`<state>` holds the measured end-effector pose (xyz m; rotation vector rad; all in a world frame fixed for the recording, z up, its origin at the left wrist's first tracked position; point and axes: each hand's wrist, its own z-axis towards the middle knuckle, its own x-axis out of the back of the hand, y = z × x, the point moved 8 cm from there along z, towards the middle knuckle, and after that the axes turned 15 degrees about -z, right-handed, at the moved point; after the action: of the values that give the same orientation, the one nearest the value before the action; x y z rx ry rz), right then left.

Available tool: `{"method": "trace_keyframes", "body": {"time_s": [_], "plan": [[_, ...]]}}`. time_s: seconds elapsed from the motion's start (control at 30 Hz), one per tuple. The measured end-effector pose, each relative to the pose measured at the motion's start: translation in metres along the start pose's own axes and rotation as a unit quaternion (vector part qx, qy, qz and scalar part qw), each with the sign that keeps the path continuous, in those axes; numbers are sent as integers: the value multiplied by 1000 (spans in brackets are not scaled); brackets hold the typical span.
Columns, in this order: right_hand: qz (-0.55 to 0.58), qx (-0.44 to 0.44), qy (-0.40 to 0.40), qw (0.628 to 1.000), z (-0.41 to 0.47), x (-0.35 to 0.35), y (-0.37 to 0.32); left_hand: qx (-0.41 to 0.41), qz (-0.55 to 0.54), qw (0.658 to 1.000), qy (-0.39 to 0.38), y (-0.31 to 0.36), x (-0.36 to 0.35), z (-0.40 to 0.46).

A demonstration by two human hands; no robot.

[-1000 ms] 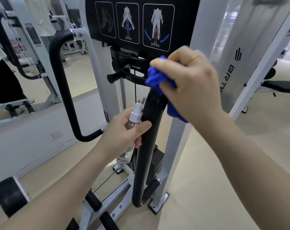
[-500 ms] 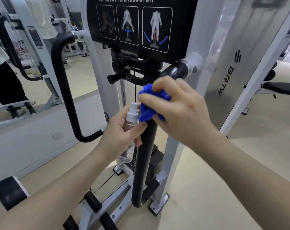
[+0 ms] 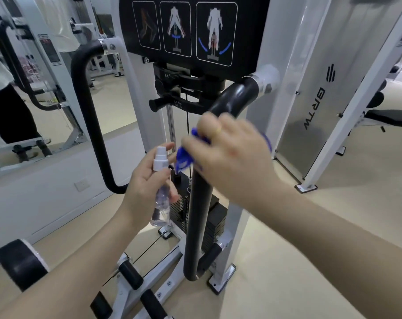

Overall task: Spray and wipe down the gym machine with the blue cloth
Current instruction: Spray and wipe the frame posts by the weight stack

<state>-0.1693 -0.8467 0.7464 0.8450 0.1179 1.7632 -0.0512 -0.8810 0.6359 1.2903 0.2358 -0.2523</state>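
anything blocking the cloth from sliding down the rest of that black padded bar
Nothing visible does. The right hand presses the blue cloth onto the black padded bar, whose surface below is bare down to its lower end. The left hand holds the spray bottle just to the bar's left, off it.

Both forearms bare, reaching fwd from bottom of view. Left hand [image 3: 147, 180]: palm turned inward, fingers curled round a small clear plastic spray bottle w/ white pump top [image 3: 160, 192], thumb lying across its neck just below the pump, bottle upright, base sticking out under the little finger. Right hand [image 3: 232, 157]: blurred, back of hand up, wrist bent down a bit, fingers bunched over a crumpled blue cloth [image 3: 184, 158] that pokes out past the fingertips; gold ring on one finger.
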Motion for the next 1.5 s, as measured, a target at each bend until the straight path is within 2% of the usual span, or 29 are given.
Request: {"method": "trace_keyframes", "body": {"time_s": [0.1,0.17,0.23,0.33,0.4,0.5,0.53,0.63,0.7,0.77,0.87,0.93,1.0,1.07,1.17,1.23,1.3,1.37,1.43,1.5], "plan": [[-8,-104,18,994,31,3,49,-6,30,999,-12,1,0,-6],[40,-152,10,988,26,-1,53,-20,44,999,-15,1,-4,-9],[87,-120,-9,989,-1,-8,23,-33,49,998,-15,0,-7,-11],[60,1,-44,997,-47,-22,-24,-34,33,999,-13,-2,-9,-15],[57,4,-8,998,-46,-21,-13,-35,34,999,0,-4,-7,-19],[55,-108,84,989,-9,-2,41,-37,65,997,17,-9,-4,-25],[74,-163,89,980,2,-4,62,-36,75,996,17,-10,-4,-26],[234,-297,57,924,8,-33,106,-34,97,994,22,-12,-7,-29],[310,-317,94,891,-7,-41,101,-38,101,994,29,-11,-9,-31],[341,-291,119,886,-24,-37,78,-34,93,994,46,-12,-10,-33],[306,-139,110,935,-42,-29,30,-24,58,996,70,-16,-12,-34],[264,-55,120,955,-45,-27,20,-38,76,992,93,-15,-10,-37],[249,-71,159,953,-36,-23,39,-66,109,987,101,-11,-7,-40],[269,-136,197,933,-24,-20,61,-90,142,982,90,-8,-5,-43],[343,-185,177,904,-30,-30,55,-98,183,975,81,-8,-2,-45],[343,-133,145,918,-50,-40,27,-86,201,972,90,-12,2,-48],[265,-50,120,955,-71,-45,-1,-82,221,967,98,-14,3,-52],[188,-12,137,973,-76,-39,-10,-79,237,963,104,-18,4,-58],[134,-35,187,973,-58,-22,4,-72,241,961,111,-23,6,-63],[105,-98,209,967,-34,-7,26,-71,251,959,112,-24,5,-64]]}}
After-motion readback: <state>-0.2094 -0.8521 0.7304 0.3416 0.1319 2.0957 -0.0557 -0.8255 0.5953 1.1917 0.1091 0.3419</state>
